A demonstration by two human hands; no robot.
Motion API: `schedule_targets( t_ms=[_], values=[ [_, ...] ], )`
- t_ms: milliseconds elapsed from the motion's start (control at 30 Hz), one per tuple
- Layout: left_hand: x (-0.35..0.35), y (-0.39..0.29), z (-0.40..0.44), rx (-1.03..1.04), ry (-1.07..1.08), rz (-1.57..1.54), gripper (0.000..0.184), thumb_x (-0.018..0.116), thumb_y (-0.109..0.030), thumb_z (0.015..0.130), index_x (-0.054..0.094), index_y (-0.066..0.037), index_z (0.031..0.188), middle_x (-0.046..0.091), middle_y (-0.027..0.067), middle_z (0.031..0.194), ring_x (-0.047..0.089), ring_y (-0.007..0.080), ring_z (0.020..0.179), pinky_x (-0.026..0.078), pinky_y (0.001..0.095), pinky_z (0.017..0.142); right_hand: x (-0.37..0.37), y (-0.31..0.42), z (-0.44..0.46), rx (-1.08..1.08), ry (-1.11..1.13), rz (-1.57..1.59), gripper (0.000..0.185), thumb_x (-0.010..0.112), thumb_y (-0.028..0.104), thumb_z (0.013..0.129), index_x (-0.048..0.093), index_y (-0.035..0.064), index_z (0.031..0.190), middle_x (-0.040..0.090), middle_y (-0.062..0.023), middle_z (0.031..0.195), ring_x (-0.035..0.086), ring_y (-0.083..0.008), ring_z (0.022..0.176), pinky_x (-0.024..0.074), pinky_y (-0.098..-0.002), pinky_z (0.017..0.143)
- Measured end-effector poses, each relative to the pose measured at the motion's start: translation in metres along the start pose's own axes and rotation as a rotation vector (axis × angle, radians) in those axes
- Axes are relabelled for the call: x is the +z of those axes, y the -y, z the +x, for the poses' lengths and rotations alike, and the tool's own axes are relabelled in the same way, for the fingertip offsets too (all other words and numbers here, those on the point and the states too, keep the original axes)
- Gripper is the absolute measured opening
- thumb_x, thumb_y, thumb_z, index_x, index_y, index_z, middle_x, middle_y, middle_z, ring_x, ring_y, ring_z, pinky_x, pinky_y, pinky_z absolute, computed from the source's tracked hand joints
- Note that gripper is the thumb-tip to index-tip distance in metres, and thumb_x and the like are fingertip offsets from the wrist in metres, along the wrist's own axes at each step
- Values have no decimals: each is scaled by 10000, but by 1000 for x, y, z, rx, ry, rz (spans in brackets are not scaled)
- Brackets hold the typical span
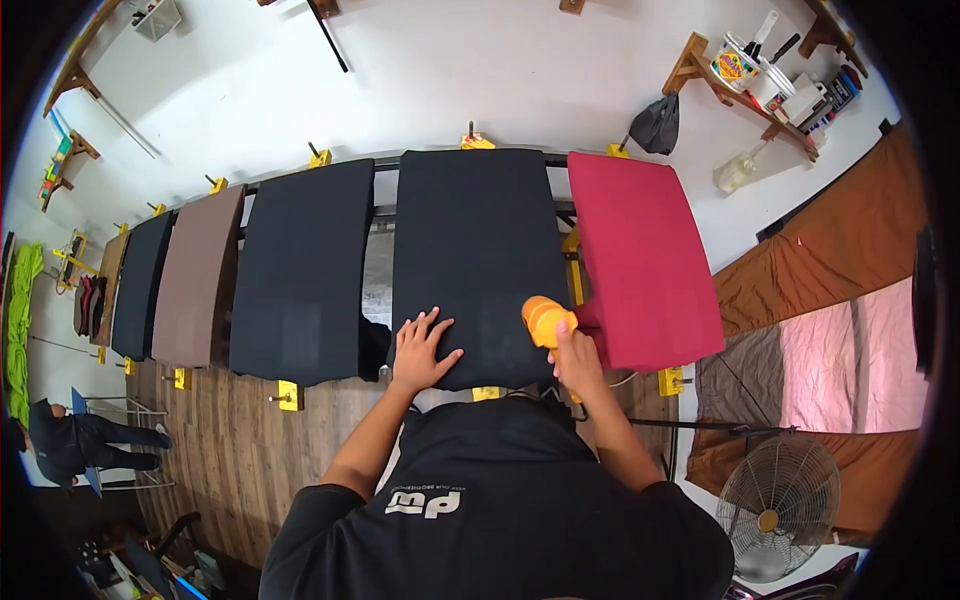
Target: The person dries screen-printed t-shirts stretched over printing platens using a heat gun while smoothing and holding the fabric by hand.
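Note:
A black T-shirt [477,250] lies stretched over the board in front of me. My left hand [424,352] rests flat on its near left part, fingers spread, holding nothing. My right hand [577,362] is closed around the handle of a yellow-orange heat gun [547,320], held above the near right edge of the black shirt. Its body points up and to the left, and part of the handle is hidden by my fingers. Just right of that hand is a board with a red T-shirt [648,262].
Further boards to the left carry a black shirt [300,275], a brown shirt [198,280] and more garments. Yellow clamps [290,396] hold the boards' ends. A fan [775,508] stands at lower right. Another person [85,442] is at far left. A wall shelf [750,97] holds tubs.

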State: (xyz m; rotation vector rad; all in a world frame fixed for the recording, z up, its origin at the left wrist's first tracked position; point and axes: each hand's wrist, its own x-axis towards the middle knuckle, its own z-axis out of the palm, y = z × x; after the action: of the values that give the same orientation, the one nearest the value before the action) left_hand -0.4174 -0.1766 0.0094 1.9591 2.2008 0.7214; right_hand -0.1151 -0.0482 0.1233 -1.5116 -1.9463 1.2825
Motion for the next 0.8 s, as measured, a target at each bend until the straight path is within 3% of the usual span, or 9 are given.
schedule_targets(
  t_ms=[100, 167, 200, 300, 400, 533, 567, 667, 800],
  values=[
    [0, 0, -2, 1, 2, -3, 662, 736, -571, 957, 650, -207, 1503, 515, 115, 1654, 475, 386, 1518, 300, 558, 1281, 0, -5, -11, -84, -41, -118, 798, 364, 640, 1133, 735, -60, 1030, 744, -313, 878, 731, -515, 856, 556, -596, 773],
    [-1, 0, 0, 1, -4, -8, 662, 736, -569, 957, 649, -206, 1503, 514, 117, 1654, 473, 386, 1520, 298, 558, 1282, -12, 13, -19, 244, 177, 71, 790, 368, 634, 1134, 732, -65, 1077, 743, -334, 929, 725, -532, 891, 549, -607, 795],
    [0, 0, 0, 2, -5, -7, 663, 737, -568, 957, 648, -206, 1505, 514, 118, 1654, 471, 387, 1522, 297, 557, 1283, 4, -2, -21, -111, -64, -203, 874, 294, 710, 1127, 702, -44, 954, 708, -195, 739, 717, -317, 599, 563, -459, 607],
    [-1, 0, 0, 3, -4, -7, 664, 738, -566, 956, 647, -205, 1506, 514, 117, 1655, 468, 387, 1524, 296, 556, 1284, -13, -8, -34, 226, 180, 143, 864, 285, 699, 1136, 668, -39, 901, 650, -139, 659, 663, -258, 525, 540, -406, 564],
    [0, 0, 0, 1, -6, -11, 663, 741, -562, 956, 646, -206, 1506, 514, 115, 1656, 468, 386, 1524, 296, 557, 1285, -9, -10, -55, -219, -26, -146, 838, 304, 653, 1149, 675, -46, 873, 661, -163, 658, 700, -338, 614, 545, -472, 626],
    [1, 1, 0, 7, -16, -4, 669, 749, -548, 955, 637, -194, 1512, 516, 118, 1653, 472, 387, 1519, 306, 560, 1278, -26, 4, -74, 169, 230, 56, 818, 326, 638, 1149, 674, -47, 868, 670, -174, 667, 697, -369, 627, 523, -490, 619],
    [0, 0, -1, 7, -12, 0, 671, 752, -545, 954, 637, -195, 1514, 517, 118, 1653, 472, 386, 1519, 306, 560, 1279, -16, -2, -76, -49, 98, -97, 878, 273, 708, 1132, 673, -22, 853, 643, -122, 649, 670, -262, 567, 527, -423, 588],
    [0, 0, -1, 14, -21, -2, 668, 756, -543, 951, 641, -196, 1510, 521, 119, 1650, 474, 384, 1518, 308, 559, 1277, -18, -12, -70, 232, 192, 226, 892, 257, 739, 1121, 665, 1, 830, 609, -86, 630, 629, -196, 523, 511, -378, 539],
    [3, 1, -2, 10, -8, -9, 668, 744, -555, 955, 638, -206, 1514, 517, 118, 1651, 467, 388, 1524, 294, 561, 1285, -11, -17, -34, 128, 163, 161, 923, 190, 762, 1110, 662, -17, 961, 631, -80, 682, 584, -178, 472, 491, -341, 469]
  ],
)
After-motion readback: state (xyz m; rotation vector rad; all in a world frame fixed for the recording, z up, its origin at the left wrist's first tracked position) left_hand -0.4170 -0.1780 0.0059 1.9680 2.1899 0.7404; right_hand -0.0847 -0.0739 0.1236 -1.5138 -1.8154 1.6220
